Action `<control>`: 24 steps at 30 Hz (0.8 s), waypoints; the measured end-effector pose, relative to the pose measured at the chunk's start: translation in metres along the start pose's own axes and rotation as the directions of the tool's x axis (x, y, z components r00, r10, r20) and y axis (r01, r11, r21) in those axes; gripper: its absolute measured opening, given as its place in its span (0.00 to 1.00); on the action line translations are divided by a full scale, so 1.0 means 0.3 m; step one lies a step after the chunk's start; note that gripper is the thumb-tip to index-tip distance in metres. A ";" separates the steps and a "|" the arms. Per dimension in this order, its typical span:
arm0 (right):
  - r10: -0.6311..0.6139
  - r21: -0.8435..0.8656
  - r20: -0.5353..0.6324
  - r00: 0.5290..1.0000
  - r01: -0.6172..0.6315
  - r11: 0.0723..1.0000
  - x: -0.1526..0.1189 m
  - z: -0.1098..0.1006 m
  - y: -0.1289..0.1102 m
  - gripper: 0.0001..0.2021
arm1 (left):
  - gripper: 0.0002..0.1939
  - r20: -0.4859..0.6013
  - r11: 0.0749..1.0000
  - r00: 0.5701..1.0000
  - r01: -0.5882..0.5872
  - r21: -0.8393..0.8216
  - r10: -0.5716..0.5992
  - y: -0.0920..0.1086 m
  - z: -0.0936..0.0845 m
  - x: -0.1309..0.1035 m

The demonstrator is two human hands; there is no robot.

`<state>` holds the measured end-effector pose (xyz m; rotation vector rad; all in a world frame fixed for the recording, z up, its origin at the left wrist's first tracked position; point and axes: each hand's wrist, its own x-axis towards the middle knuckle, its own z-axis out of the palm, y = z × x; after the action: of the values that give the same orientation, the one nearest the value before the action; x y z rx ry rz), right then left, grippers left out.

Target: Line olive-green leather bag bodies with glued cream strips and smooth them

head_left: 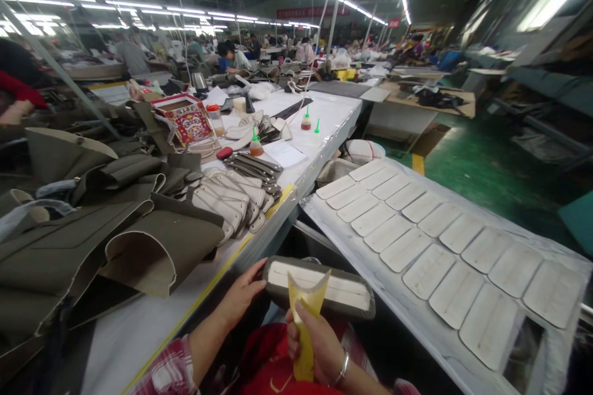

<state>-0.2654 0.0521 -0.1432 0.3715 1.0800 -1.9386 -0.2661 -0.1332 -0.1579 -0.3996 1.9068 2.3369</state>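
Note:
In front of my lap lies an olive-grey, rounded box-like leather piece (368, 303), with a white face framed by a dark rim. My left hand (241, 296) grips its left end, thumb on the near side. Wrapped in my right hand (317, 339) is a yellow, flat tool (306, 367) with a notched, concave upper end. This tool stands upright in front of the leather piece and covers part of the white face. Whether the two touch, I cannot tell.
To the right, a covered board (398, 315) bears rows of pale rounded panels (451, 284). On the left table are olive leather shells (139, 253), stacked pale flaps (227, 197), glue bottles (256, 147) and a red patterned box (192, 123). People sit farther back.

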 end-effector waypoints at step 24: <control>-0.562 -0.068 -0.097 0.822 0.558 0.827 0.349 0.294 -0.225 0.19 | 0.27 0.012 0.986 0.997 0.075 -0.148 -0.074 -0.033 -0.038 0.056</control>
<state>-0.3681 -0.0582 -0.1187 0.1455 1.4143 -2.4316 -0.2782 -0.1437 -0.1738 -0.4679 1.6891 2.4356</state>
